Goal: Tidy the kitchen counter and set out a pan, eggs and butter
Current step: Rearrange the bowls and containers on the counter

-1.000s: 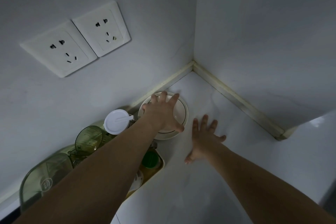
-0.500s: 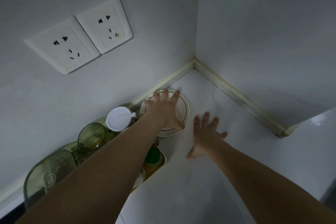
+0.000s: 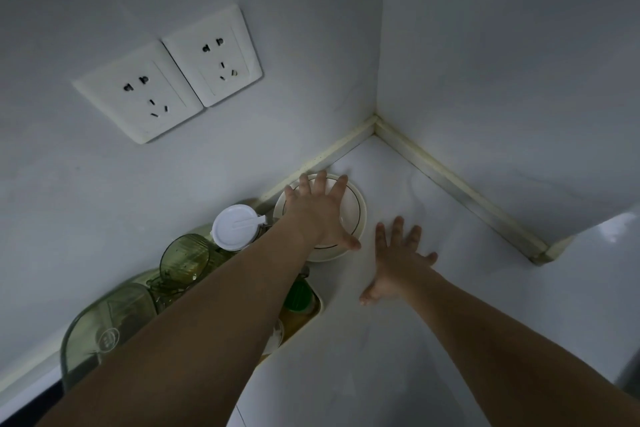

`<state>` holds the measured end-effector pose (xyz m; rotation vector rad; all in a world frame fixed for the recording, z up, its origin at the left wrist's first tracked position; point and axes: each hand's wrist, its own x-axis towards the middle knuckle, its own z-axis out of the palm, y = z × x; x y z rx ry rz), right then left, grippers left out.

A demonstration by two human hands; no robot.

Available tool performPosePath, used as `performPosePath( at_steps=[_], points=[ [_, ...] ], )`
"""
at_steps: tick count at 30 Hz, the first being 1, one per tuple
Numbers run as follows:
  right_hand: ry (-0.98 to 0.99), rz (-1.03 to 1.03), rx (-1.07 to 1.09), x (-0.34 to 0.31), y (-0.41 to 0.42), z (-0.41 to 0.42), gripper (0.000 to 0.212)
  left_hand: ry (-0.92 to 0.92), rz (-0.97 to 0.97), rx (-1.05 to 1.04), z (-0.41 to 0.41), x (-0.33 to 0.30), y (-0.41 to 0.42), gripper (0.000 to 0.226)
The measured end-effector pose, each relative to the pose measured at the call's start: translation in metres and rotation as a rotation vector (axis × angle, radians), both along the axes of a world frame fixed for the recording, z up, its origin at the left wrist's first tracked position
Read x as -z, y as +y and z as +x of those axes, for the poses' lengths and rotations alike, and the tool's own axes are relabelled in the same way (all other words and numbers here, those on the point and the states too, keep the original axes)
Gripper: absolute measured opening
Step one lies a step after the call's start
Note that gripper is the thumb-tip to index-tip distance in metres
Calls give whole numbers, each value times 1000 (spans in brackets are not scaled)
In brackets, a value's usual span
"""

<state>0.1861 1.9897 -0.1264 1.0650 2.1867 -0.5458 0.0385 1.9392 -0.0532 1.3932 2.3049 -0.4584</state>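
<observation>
- The left hand (image 3: 317, 210) lies spread over a round cream ceramic bowl with a thin dark line near its rim (image 3: 356, 215), a little below the middle of the frame. The fingers are stretched out over the bowl and the thumb reaches its lower edge; the palm covers it, and I cannot tell if the hand really grips it.
- The bowl stands on the white marble-like counter (image 3: 433, 340), close to the cream strip at the foot of the wall and near the corner.
- The right hand (image 3: 396, 262) is just to the right of the bowl, open and flat, fingers apart, holding nothing. It seems to rest on the counter.
- At the lower left, partly under the left forearm, a cream tray (image 3: 317, 308) holds several things: a container with a round white plastic lid (image 3: 235, 227), an olive-green ribbed glass cup (image 3: 185, 256), a large greenish transparent lid (image 3: 104, 329) and something with a bright green top (image 3: 299, 295).
- In the upper left, two white wall sockets (image 3: 166, 74) sit side by side on the grey wall.
- No pan, eggs or butter show in this view.
</observation>
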Motion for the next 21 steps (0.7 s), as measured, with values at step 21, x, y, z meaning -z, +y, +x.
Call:
performPosePath(
  at_steps=[21],
  points=[
    [809,482,6,-138,-38,-30,78,404,446,-96,5,-147,-132,73]
  ],
)
